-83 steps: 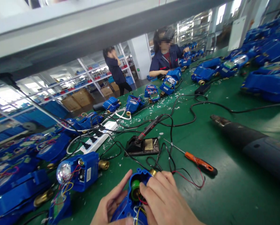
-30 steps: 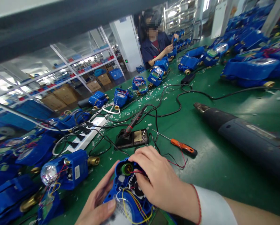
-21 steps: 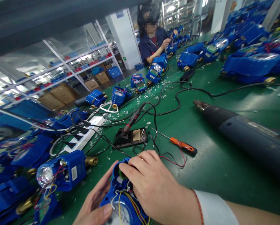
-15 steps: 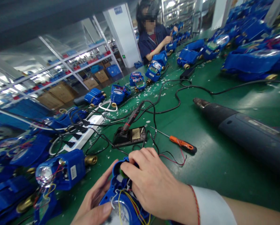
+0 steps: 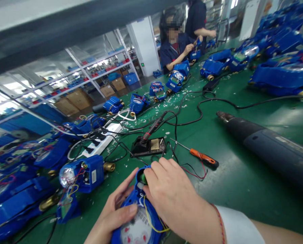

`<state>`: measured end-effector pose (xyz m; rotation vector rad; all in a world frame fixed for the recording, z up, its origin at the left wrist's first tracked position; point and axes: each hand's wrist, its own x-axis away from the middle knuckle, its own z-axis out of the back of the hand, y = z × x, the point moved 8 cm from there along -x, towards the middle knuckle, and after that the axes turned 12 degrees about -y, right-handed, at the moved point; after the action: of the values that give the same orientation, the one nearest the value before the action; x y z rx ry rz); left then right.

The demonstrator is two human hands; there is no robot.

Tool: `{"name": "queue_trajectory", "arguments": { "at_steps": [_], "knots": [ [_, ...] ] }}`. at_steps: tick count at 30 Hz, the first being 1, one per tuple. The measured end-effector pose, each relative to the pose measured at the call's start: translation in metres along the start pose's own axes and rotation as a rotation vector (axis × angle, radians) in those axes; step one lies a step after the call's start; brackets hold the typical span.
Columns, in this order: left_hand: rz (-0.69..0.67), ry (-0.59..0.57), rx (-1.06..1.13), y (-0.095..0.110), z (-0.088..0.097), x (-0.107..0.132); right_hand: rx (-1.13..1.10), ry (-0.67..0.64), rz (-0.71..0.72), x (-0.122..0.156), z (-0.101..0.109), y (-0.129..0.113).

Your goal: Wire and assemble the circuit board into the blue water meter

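A blue water meter lies near the bottom edge, its round dial with red pointers facing up. My left hand grips its left side, with the thumb on the dial's rim. My right hand is closed over the small compartment at the meter's top. Its fingers pinch a small green part inside; the fingertips are partly hidden. Yellow wires run from the compartment across the dial. Past my right hand lies a screwdriver with an orange and black handle.
A soldering iron rests in its stand. The heat gun lies at right. Cables cross the green table to a white power strip. An opened meter stands at left. Across the table sits a co-worker.
The view has shifted, so the scene sits further right. Red pointers on the dial now show, and the yellow wires have moved right. Both hands stay on the meter. A second person appears behind.
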<state>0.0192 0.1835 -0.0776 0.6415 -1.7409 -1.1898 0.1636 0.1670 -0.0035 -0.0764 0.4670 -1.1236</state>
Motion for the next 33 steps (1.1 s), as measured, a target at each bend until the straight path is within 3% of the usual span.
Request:
{"name": "queue_trajectory", "arguments": {
  "at_steps": [3, 10, 19, 24, 33],
  "knots": [
    [-0.044, 0.020, -0.058, 0.004, -0.011, 0.005, 0.160, 0.027, -0.024, -0.001, 0.002, -0.009],
    [-0.106, 0.078, -0.086, 0.008, -0.031, 0.009, 0.216, 0.070, -0.071, 0.013, 0.003, -0.014],
    [-0.263, 0.044, -0.148, 0.013, -0.039, 0.008, -0.063, -0.064, -0.185, 0.020, -0.024, 0.007],
    [-0.278, 0.058, -0.226, 0.020, -0.046, 0.014, -0.078, -0.099, -0.225, 0.014, -0.023, 0.015],
    [-0.287, 0.041, -0.117, 0.020, -0.043, 0.012, -0.167, -0.087, -0.111, 0.015, -0.017, 0.006]
  ]
}}
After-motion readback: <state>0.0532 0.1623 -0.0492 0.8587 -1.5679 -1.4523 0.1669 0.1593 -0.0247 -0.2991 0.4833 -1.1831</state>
